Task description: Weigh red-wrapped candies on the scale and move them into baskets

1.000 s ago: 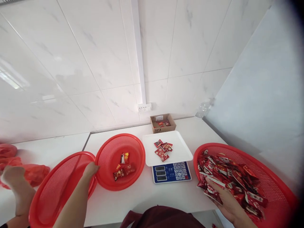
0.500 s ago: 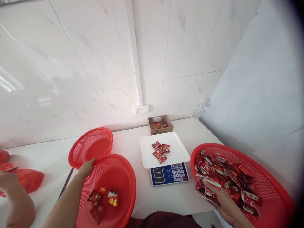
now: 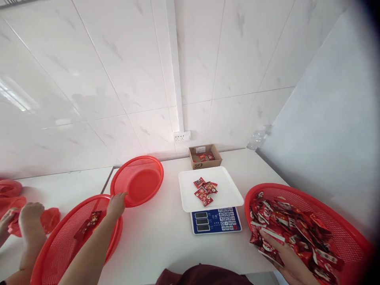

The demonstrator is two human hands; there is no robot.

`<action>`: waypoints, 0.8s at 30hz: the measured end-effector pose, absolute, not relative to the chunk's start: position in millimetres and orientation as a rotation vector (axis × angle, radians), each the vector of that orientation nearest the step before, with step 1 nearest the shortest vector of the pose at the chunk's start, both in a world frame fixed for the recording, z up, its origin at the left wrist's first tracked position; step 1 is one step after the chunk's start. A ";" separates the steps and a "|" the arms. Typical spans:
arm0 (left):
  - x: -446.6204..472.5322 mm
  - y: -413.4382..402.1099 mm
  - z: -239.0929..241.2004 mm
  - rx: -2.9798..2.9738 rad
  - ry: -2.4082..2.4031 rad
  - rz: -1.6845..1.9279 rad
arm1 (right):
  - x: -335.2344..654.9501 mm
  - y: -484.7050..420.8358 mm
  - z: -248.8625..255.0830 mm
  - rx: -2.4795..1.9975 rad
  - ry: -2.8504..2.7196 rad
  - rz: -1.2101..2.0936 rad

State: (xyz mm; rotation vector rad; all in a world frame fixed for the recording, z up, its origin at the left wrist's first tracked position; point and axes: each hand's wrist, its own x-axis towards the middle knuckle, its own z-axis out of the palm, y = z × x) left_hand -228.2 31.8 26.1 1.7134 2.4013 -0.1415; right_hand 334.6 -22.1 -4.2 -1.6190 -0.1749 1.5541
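My left hand (image 3: 116,205) is closed at the far right rim of the near red plastic basket (image 3: 44,259), beside the other red basket. The near basket tilts and has a few candy packets (image 3: 89,225) in it; my forearm crosses over it. My right hand (image 3: 280,253) is closed around red snack packets (image 3: 268,245) at the left rim of a large red basket (image 3: 350,233) heaped with similar packets. Between my hands stands a blue digital scale (image 3: 216,221) with a white tray (image 3: 190,190) bearing several red packets (image 3: 204,194).
A second red basket (image 3: 144,184) stands behind my left hand. Near the wall is a cardboard box (image 3: 204,162) with packets. A clear plastic container (image 3: 257,138) sits in the corner. At left, another person's hands (image 3: 31,217) handle red plastic bags (image 3: 50,219).
My left hand has shifted the near basket left and tilted it. The rear basket sits further right. My right hand still holds the packets in about the same place.
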 end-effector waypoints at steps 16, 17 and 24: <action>-103.3 59.2 -15.2 1.918 2.042 0.101 | 337.6 -19.3 -3.7 -1.569 -0.193 1.575; -98.6 60.1 -14.9 1.935 2.032 0.118 | 337.0 -19.1 -3.1 -1.564 -0.191 1.574; -23.7 74.6 -8.0 2.168 1.885 0.281 | 333.9 -18.3 -0.4 -1.601 -0.183 1.560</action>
